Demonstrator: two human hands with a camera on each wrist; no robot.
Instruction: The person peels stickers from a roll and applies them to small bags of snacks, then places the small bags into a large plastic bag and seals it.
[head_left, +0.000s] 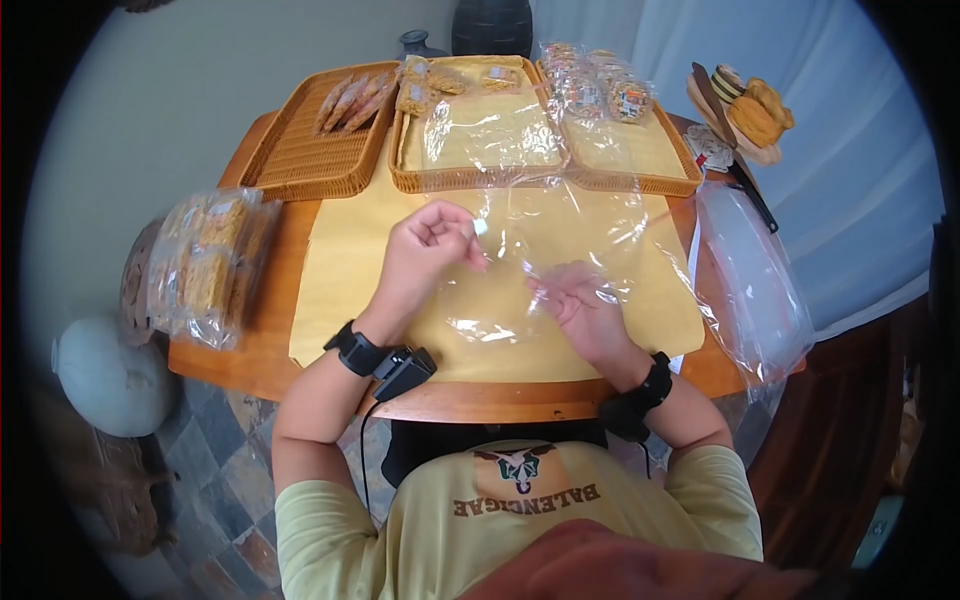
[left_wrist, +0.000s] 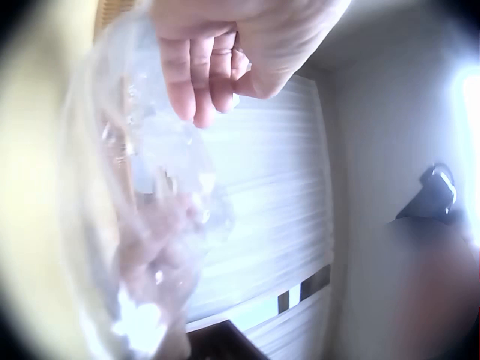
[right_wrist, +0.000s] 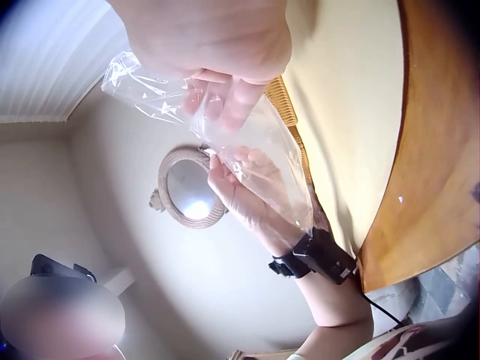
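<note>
A large clear plastic bag [head_left: 520,240] hangs spread above the yellow paper, its shiny film catching the light. Beside its left part, my left hand [head_left: 435,240] has curled fingers and pinches a small white piece [head_left: 480,227] between thumb and fingertips. My right hand [head_left: 588,310] is seen through the film, lower and to the right, with fairly straight, loosely parted fingers. In the right wrist view the bag's film [right_wrist: 262,142] lies over those fingers, and the left hand [right_wrist: 251,206] appears just beyond. Whether the right fingers are inside the bag, I cannot tell.
Three wicker trays [head_left: 345,185] line the back, with packaged snacks [head_left: 360,100] in them. Several bagged snacks [head_left: 215,250] stand at the table's left edge. Clear plastic bags [head_left: 750,280] lie at the right, near a black handle [head_left: 752,195] and a bread-like decoration [head_left: 757,115].
</note>
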